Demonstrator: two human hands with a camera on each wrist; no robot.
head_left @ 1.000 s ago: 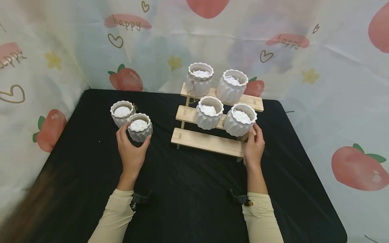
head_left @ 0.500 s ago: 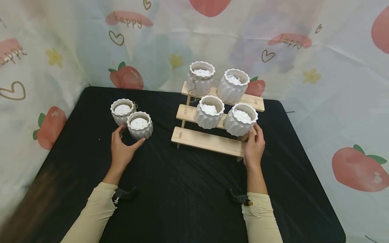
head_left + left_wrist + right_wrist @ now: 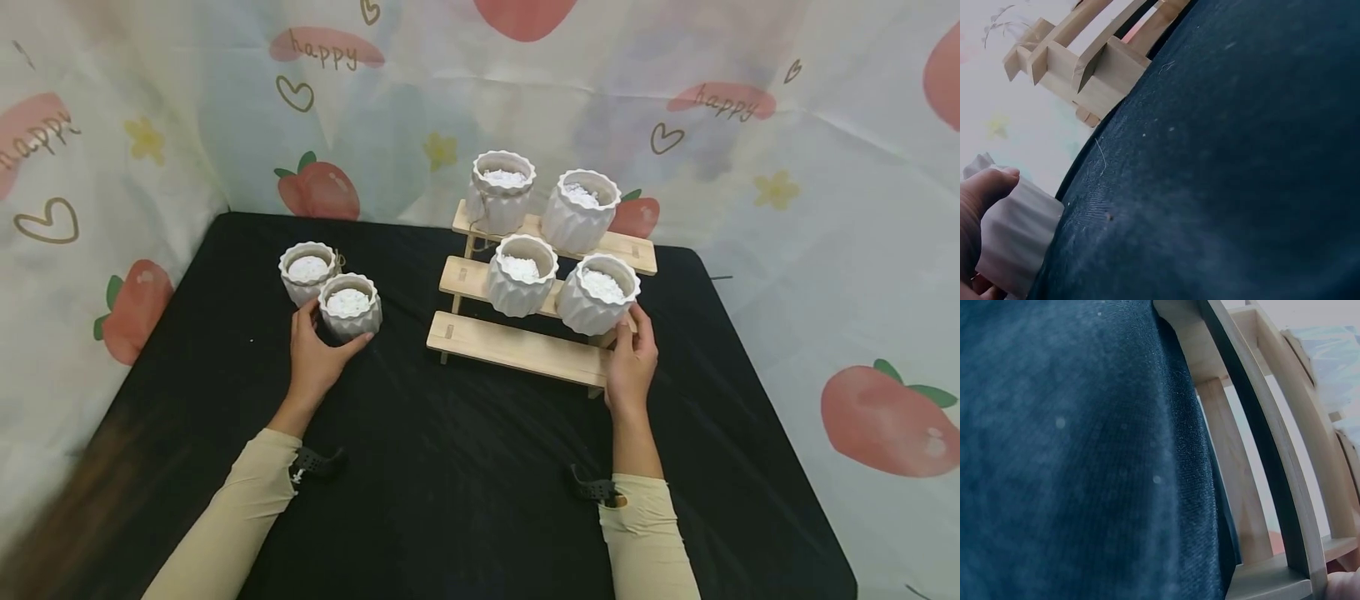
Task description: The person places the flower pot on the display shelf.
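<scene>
In the head view my left hand (image 3: 318, 358) reaches round a white fluted pot (image 3: 349, 310) on the black cloth; its thumb lies against the near side, fingers at the left. The left wrist view shows the thumb (image 3: 994, 184) on the wall of that pot (image 3: 1019, 234). A second white pot (image 3: 306, 271) stands just behind it. My right hand (image 3: 630, 367) grips the right end of a three-tier wooden stand (image 3: 517, 346), below a white pot (image 3: 598, 296) on the middle tier. Only a fingertip (image 3: 1342, 586) shows in the right wrist view.
Another white pot (image 3: 521, 279) shares the middle tier. Two more, the left pot (image 3: 500, 200) and right pot (image 3: 577, 217), stand on the top tier. White bits fill each pot partway. A printed curtain (image 3: 390, 108) hangs behind the table.
My left hand drew back a little from the front pot, its fingers loosening, then came back round it. The pots and my right hand stay in place; the view shifts slightly.
</scene>
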